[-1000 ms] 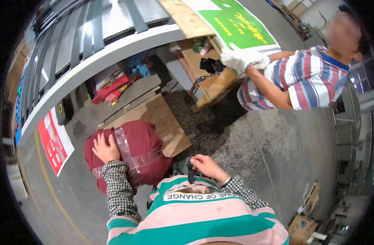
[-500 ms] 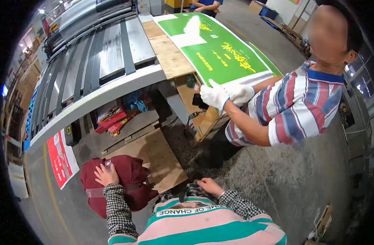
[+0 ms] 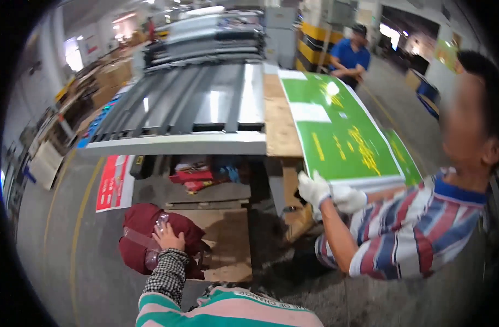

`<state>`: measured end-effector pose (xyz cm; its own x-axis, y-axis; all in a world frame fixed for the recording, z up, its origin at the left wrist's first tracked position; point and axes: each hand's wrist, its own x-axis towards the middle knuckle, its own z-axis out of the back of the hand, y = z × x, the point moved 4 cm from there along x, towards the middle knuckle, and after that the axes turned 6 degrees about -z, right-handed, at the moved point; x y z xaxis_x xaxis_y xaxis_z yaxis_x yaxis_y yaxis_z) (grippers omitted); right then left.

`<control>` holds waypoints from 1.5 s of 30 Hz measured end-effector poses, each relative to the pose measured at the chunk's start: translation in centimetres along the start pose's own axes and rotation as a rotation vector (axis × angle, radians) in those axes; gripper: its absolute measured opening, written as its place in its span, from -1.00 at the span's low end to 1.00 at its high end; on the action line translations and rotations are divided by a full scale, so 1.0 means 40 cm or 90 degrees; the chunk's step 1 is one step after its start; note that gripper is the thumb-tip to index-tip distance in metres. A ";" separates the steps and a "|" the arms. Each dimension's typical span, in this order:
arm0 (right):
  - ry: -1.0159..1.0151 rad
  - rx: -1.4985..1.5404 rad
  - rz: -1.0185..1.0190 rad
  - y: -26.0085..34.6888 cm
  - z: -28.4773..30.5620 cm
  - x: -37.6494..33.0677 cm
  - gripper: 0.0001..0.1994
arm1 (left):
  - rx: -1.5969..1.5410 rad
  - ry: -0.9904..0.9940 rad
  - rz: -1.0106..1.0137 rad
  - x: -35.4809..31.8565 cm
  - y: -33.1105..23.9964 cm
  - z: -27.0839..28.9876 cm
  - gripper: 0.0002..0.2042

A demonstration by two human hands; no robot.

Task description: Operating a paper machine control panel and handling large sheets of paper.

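Observation:
A dark red cloth bundle [image 3: 135,218], bound with clear tape, lies low in front of me on the left. My left hand [image 3: 169,238] rests on its right part with the fingers spread, touching the cloth near the tape. My right hand is out of the picture. The bundle sits beside a plywood board [image 3: 230,234] on the floor, partly covering its left side.
A wide machine bed with dark belts [image 3: 178,103] stands ahead. At right, a person in a striped shirt [image 3: 391,234] holds white-gloved hands [image 3: 314,191] by green printed sheets [image 3: 336,136]. Another person in blue [image 3: 350,57] is farther back. A red-and-white sheet [image 3: 113,182] lies left.
My view has lifted and swung, showing more of the machine and the person in blue. My left hand stays on the bundle; my right hand has left the picture.

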<state>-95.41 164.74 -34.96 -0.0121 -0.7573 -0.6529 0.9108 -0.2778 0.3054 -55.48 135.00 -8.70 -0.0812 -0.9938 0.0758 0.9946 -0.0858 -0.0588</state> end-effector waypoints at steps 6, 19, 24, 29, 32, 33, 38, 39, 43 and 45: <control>-0.037 0.104 0.069 0.054 0.142 0.103 -0.69 | -0.027 -0.044 0.039 -0.050 0.009 -0.006 -0.36; 0.009 0.565 -0.123 0.045 -0.392 -0.239 -0.64 | 0.072 -0.112 0.064 0.007 -0.013 0.001 -0.45; 0.003 0.500 -0.090 0.040 -0.403 -0.280 -0.64 | 0.104 -0.097 0.066 0.003 -0.037 -0.005 -0.47; 0.002 0.399 -0.017 0.066 -0.365 -0.324 -0.64 | 0.129 -0.095 0.077 -0.009 -0.020 -0.015 -0.47; -0.074 0.280 -0.008 0.115 -0.257 -0.378 -0.63 | 0.138 -0.102 0.082 -0.013 -0.019 -0.012 -0.47; 0.101 0.306 -0.082 0.085 -0.312 -0.346 -0.52 | 0.142 -0.099 0.082 -0.013 -0.023 -0.009 -0.48; 0.132 0.380 -0.221 0.075 -0.412 -0.309 -0.61 | 0.181 -0.029 0.089 -0.004 -0.056 0.003 -0.46; 0.103 0.295 -0.143 0.106 -0.327 -0.343 -0.61 | 0.172 -0.058 0.082 -0.002 -0.054 -0.007 -0.47; 0.092 0.226 -0.131 0.133 -0.272 -0.364 -0.60 | 0.169 -0.092 0.083 -0.012 -0.030 -0.004 -0.48; 0.067 0.217 -0.140 0.140 -0.251 -0.363 -0.59 | 0.177 -0.099 0.074 -0.006 -0.031 -0.016 -0.48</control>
<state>-85.99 180.12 -30.74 -0.1326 -0.5993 -0.7895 0.7029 -0.6184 0.3514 -56.75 135.28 -9.28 0.0235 -0.9713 0.2367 0.9778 0.0716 0.1968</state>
